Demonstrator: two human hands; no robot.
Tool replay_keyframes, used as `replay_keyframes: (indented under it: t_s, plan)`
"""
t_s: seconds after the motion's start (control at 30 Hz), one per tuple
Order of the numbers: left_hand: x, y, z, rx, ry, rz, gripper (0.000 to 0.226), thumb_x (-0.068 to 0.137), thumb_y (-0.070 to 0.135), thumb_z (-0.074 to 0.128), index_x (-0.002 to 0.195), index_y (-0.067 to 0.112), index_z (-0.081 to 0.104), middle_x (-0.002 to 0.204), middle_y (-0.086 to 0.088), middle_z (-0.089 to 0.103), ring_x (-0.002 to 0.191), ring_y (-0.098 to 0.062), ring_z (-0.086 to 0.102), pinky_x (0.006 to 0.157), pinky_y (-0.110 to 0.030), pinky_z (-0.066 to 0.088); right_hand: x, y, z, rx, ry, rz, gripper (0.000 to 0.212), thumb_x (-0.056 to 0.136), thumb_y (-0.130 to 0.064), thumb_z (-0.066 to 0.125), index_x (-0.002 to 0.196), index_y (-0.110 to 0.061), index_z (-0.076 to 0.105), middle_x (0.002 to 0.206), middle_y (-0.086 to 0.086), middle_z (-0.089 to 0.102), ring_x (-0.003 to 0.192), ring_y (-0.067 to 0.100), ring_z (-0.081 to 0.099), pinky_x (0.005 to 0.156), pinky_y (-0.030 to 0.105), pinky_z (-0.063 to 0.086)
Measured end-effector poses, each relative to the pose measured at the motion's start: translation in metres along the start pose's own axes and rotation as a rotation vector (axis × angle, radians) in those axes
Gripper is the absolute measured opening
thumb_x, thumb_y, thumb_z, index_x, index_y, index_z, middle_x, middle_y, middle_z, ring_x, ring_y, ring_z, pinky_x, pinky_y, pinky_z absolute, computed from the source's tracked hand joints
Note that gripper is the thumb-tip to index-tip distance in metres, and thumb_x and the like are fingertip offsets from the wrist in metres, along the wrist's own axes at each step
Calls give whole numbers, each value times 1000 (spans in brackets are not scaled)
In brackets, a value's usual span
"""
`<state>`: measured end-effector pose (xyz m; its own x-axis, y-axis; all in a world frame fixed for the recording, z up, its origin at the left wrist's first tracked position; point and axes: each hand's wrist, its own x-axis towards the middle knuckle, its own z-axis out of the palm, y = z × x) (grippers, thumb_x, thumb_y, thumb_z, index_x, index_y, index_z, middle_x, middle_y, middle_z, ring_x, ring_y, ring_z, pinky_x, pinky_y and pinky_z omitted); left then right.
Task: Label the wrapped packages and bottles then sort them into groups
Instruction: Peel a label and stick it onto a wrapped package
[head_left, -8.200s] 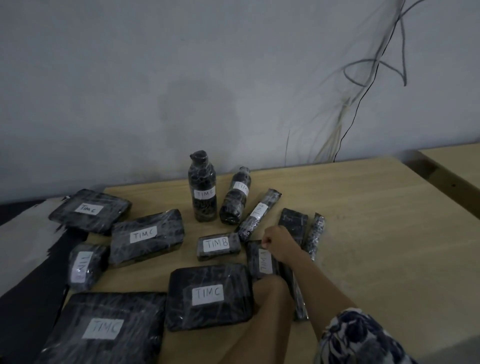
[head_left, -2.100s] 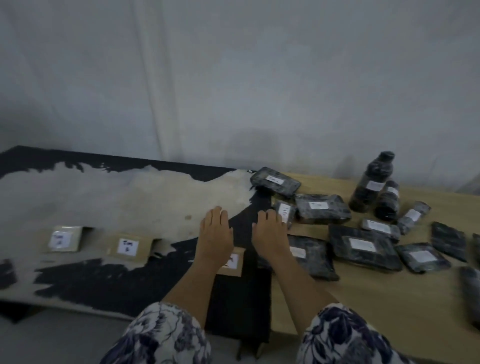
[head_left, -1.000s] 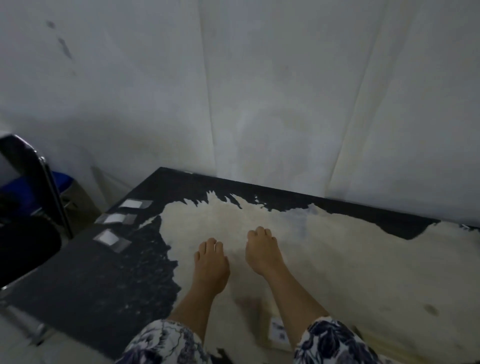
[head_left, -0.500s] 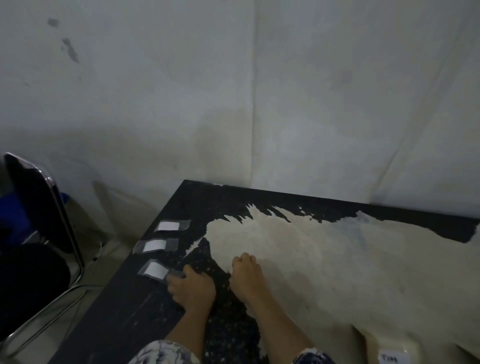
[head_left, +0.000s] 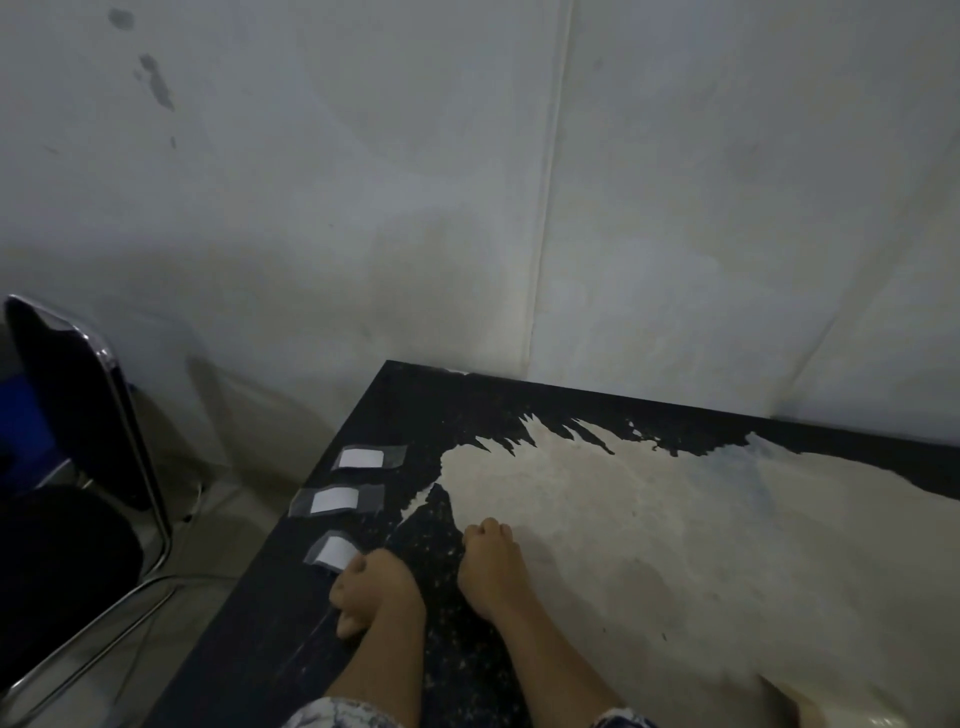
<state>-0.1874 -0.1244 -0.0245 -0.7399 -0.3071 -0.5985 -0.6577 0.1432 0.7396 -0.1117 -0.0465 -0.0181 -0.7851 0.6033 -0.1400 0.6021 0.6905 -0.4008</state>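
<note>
Three white paper labels backed with clear tape lie in a row along the left edge of the black table (head_left: 467, 415): the far label (head_left: 362, 458), the middle label (head_left: 334, 501) and the nearest label (head_left: 333, 552). My left hand (head_left: 376, 590) lies beside the nearest label, its fingers curled and pinching that label's right edge. My right hand (head_left: 491, 564) rests on the table top to the right, fingers loosely curled, holding nothing. No wrapped packages or bottles are in view.
The black table top has a large pale worn patch (head_left: 675, 545) across its middle and right. A black chair with a chrome frame (head_left: 98, 415) stands left of the table. A grey wall runs close behind.
My view swung left from the packages to the table's left end. Over the last second, my left hand slid left to the nearest label and took its edge; my right hand followed.
</note>
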Motion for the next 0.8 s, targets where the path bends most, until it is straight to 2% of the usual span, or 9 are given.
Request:
replay_keyframes:
  t_s: [0.13,0.2,0.3,0.4,0.53,0.6,0.67,0.7,0.8]
  plan:
    - [-30,-5,2,428,-60,494,49,81,9,57,129,15,48,146,-5,29,128,-34,25,104,-47,26,8,-6,-1,244,86,68,21,92,-13,45,109,-9,57,115,6,53,103,16,49,90,26,46]
    - [-36,-18,7,624,-131,768,54,85,17,56,136,17,40,149,-4,25,132,-30,21,105,-46,24,11,-10,-8,470,129,146,16,92,-13,48,101,-10,61,104,4,59,89,11,54,80,21,48]
    - [-36,-34,12,948,-223,1158,64,80,36,63,138,22,40,146,-2,33,132,-22,21,97,-43,30,12,-12,-21,818,124,214,15,93,-15,49,86,-12,62,81,-2,59,73,5,53,65,14,44]
    - [-40,-35,14,1116,-257,1438,72,65,44,75,129,21,53,138,-3,44,128,-22,32,88,-43,28,11,-7,-27,1044,136,264,19,92,-26,55,86,-10,65,85,0,64,80,9,59,69,17,47]
    - [-46,-26,16,1354,-335,1607,65,92,34,45,148,21,16,155,1,7,142,-20,-2,103,-42,12,10,7,-29,1106,223,376,25,88,-35,63,91,-11,65,83,-2,65,79,7,61,61,12,45]
    - [-46,-24,18,1403,-344,1677,60,88,33,51,144,20,32,152,0,17,141,-22,4,101,-43,11,10,13,-29,1141,262,415,20,90,-29,61,83,-10,64,78,1,64,76,12,62,65,19,51]
    - [-53,-20,15,1409,-406,1634,50,63,38,73,110,24,68,130,2,50,128,-23,25,92,-42,21,11,17,-29,1159,307,474,21,92,-24,58,80,-9,64,82,7,66,83,21,64,78,31,56]
    - [-55,-19,16,1394,-411,1641,45,56,38,77,99,24,72,123,4,55,124,-21,29,90,-41,24,12,20,-30,1183,333,510,21,94,-22,55,81,-8,64,84,9,66,85,24,65,80,34,57]
    - [-55,-21,22,1380,-443,1671,37,86,21,51,123,17,56,146,3,26,140,-19,10,106,-44,10,12,29,-36,1381,421,640,17,96,-17,52,90,-6,63,91,12,65,85,26,63,69,30,56]
